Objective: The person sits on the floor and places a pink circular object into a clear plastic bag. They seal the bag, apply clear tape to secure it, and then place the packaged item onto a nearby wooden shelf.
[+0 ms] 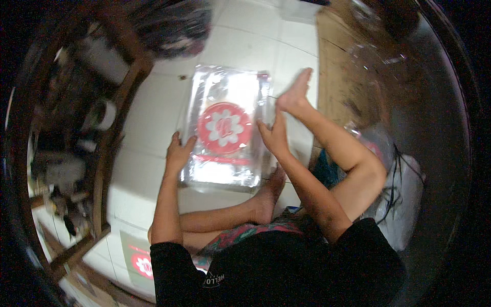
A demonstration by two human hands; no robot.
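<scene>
A flat stack of clear, shiny plastic bags (225, 166) lies on the white tiled floor in front of me. A red round print with a white flower shape shows on its top. At the stack's left edge is my left hand (179, 154), with thumb and fingers apart and the thumb tip against the plastic. My right hand (275, 135) sits by the right edge, its thumb toward the bags and its fingers stretched forward. Both hands look open, flanking the stack. Glare and slight blur hide the exact contact.
My bare foot (295, 97) rests just right of the stack. A wooden frame (102, 158) runs along the left. Dark plastic-wrapped goods (174, 28) stand at the far left, and a brown board (340, 77) lies at the right. Another printed sheet (134, 258) is at the lower left.
</scene>
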